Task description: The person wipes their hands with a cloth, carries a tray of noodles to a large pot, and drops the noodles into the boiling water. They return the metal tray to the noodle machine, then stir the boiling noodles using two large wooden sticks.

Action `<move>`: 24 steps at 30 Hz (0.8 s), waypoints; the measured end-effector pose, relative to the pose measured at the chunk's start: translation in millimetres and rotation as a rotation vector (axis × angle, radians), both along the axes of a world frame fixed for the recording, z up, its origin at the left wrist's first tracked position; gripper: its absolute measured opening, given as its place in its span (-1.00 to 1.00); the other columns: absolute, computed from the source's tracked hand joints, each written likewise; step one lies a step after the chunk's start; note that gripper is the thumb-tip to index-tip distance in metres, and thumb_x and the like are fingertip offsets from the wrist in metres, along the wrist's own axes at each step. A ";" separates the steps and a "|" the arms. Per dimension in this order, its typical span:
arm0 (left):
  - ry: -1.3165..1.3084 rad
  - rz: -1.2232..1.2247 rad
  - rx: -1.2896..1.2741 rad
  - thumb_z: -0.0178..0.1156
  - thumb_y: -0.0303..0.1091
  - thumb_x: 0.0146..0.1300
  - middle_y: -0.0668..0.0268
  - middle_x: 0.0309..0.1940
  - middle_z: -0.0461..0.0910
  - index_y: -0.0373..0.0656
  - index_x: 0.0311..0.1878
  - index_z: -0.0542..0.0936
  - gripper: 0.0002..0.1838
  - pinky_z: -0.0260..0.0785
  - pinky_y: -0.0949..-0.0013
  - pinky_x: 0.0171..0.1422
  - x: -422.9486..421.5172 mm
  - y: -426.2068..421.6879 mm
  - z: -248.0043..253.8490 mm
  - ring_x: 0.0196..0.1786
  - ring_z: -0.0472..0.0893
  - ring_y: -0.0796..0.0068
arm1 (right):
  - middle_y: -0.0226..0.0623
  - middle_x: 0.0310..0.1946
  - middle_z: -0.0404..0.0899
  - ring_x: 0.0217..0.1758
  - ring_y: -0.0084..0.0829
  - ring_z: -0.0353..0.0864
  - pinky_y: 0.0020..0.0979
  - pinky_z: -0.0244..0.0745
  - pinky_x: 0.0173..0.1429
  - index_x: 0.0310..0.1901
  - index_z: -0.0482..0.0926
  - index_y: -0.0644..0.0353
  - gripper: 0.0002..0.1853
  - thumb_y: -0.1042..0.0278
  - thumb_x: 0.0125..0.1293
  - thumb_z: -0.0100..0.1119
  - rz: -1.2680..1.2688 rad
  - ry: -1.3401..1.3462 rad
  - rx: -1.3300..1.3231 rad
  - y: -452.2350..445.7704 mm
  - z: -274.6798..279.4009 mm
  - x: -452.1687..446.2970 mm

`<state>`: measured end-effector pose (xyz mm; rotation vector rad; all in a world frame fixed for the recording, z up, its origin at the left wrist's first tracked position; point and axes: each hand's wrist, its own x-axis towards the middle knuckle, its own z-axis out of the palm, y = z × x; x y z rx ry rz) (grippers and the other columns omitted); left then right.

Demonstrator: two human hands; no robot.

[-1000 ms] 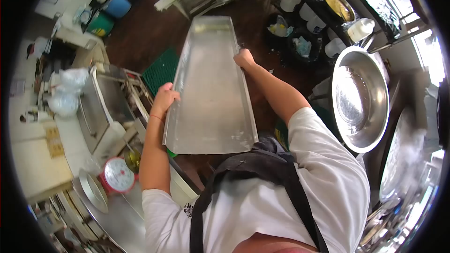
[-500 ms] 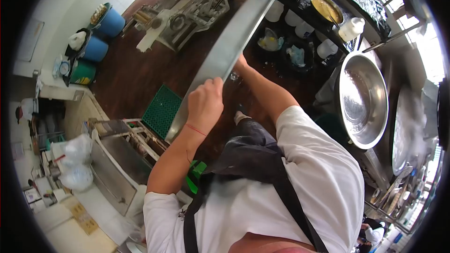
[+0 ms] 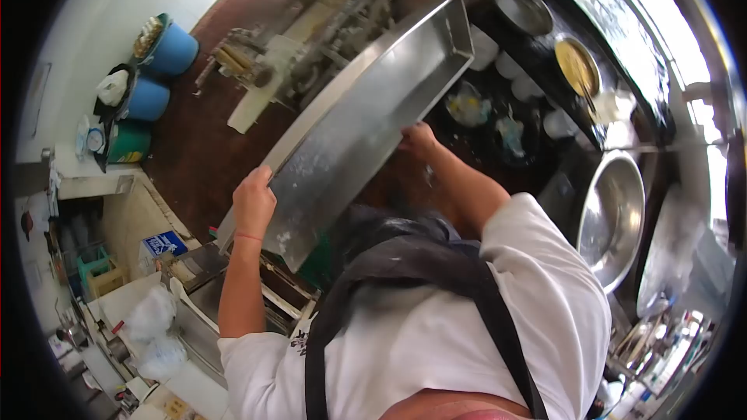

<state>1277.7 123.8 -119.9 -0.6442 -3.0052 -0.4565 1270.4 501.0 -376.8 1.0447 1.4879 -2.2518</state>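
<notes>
A long metal tray (image 3: 350, 124) with raised side walls slants across the middle of the view, its far end at the upper right. My left hand (image 3: 254, 201) is closed on the near part of its left wall, with a thin red string round the wrist. On the opposite side, my right hand (image 3: 419, 140) grips the right edge, its fingertips partly hidden. The inside of the tray faces up toward me and shows whitish marks near the lower end.
Blue buckets (image 3: 171, 50) and a green bucket (image 3: 128, 141) stand at the left wall. Beyond the tray is a machine (image 3: 303, 39). At the right are a large steel bowl (image 3: 612, 218) and a pan with yellow contents (image 3: 577, 66). Plastic bags (image 3: 152, 315) lie at lower left.
The tray has turned from seen nearly edge-on to showing its inside. My left hand has moved left and down with it, my right hand slightly right and down. Both hands still hold it.
</notes>
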 end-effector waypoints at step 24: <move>-0.472 0.256 0.166 0.13 -0.55 -0.08 -0.06 -0.54 0.28 -0.31 -0.41 0.35 -0.84 0.30 0.20 -0.33 -372.1 -203.9 -54.8 -0.49 0.33 0.01 | -0.28 -0.45 0.62 -0.57 -0.45 0.64 -0.42 0.57 -0.50 -0.16 0.56 0.32 -0.81 0.36 0.33 0.22 0.467 0.024 0.202 -115.3 95.2 -374.9</move>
